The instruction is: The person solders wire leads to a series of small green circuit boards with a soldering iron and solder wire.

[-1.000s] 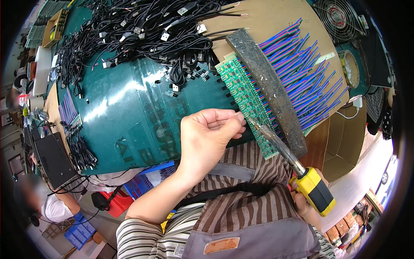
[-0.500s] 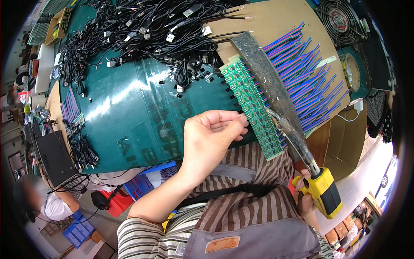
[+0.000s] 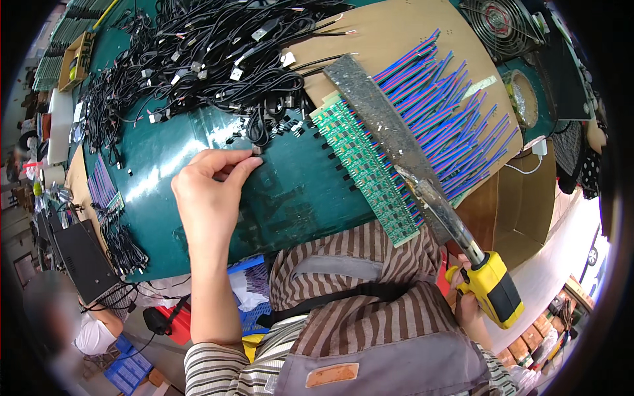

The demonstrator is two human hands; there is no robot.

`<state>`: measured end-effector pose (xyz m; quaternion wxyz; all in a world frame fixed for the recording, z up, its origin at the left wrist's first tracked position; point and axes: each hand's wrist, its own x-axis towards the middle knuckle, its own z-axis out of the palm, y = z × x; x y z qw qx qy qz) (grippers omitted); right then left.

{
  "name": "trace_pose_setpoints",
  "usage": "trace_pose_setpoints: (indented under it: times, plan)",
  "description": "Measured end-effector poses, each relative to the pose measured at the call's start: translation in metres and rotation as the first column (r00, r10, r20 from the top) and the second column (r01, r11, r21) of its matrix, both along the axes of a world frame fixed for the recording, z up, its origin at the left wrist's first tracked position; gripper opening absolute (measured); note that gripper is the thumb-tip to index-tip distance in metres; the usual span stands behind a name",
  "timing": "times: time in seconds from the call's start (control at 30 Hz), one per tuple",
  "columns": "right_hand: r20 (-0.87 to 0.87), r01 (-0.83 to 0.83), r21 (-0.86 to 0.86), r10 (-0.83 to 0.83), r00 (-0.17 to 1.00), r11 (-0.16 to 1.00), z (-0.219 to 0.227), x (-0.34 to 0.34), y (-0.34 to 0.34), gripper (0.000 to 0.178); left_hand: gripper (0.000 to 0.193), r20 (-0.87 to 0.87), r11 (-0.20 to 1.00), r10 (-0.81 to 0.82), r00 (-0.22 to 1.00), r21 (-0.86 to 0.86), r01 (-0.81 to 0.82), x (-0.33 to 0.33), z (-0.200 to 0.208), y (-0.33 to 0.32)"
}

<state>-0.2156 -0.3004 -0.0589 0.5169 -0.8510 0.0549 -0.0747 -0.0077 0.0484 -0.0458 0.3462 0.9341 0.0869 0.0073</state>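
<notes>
My left hand [image 3: 214,191] is over the green table with thumb and index fingertip pinched together; what they hold, if anything, I cannot make out. Right at those fingertips lies the USB plug [image 3: 256,150] of a coiled black cable [image 3: 260,129]. Small black parts [image 3: 290,125] are scattered just beyond. My right hand [image 3: 467,303] grips a yellow and black soldering gun [image 3: 498,290], its metal barrel slanting up over a dark, worn metal bar [image 3: 389,122]. The bar lies across coloured wires [image 3: 456,125] beside a strip of green circuit boards [image 3: 363,168].
A large tangle of black USB cables [image 3: 191,59] covers the far left of the table [image 3: 297,198]. Cardboard [image 3: 370,39] lies under the wires. A fan [image 3: 498,26] and a roll [image 3: 522,99] stand at the far right. Another person [image 3: 92,333] is at the lower left.
My left hand has moved left, from the edge of the circuit boards to the USB plug and small black parts. The view has shifted slightly; my right hand still holds the soldering gun.
</notes>
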Motion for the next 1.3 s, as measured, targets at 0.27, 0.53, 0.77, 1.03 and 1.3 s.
trace_pose_setpoints:
  times: [0.27, 0.53, 0.77, 1.03, 1.3]
  plan:
    - [0.274, 0.283, 0.191, -0.328, 0.904, 0.94, 0.013, 0.024, -0.023, 0.061, 0.011, 0.074, 0.991, -0.129, 0.989, 0.033, 0.127, -0.017, 0.011, -0.022]
    - [0.313, 0.521, -0.042, -0.484, 0.817, 0.852, -0.023, 0.081, -0.082, 0.028, 0.023, 0.308, 0.816, -0.542, 0.782, 0.417, 0.401, -0.025, -0.025, -0.029]
    - [0.33, 0.361, 0.089, -0.369, 0.869, 0.928, -0.022, 0.06, -0.065, 0.036, 0.024, 0.303, 0.753, -0.625, 0.719, 0.478, 0.452, -0.023, -0.013, -0.027]
    - [-0.353, -0.08, 0.256, 0.17, 0.92, 0.963, 0.023, 0.004, -0.024, 0.075, 0.018, -0.334, 0.68, -0.232, 0.914, -0.727, -0.093, -0.044, 0.009, -0.072]
    - [0.023, -0.184, -0.129, 0.189, 0.982, 0.974, 0.008, 0.018, 0.017, 0.053, 0.021, -0.403, 0.643, -0.223, 0.887, -0.745, -0.177, -0.044, 0.0, -0.074]
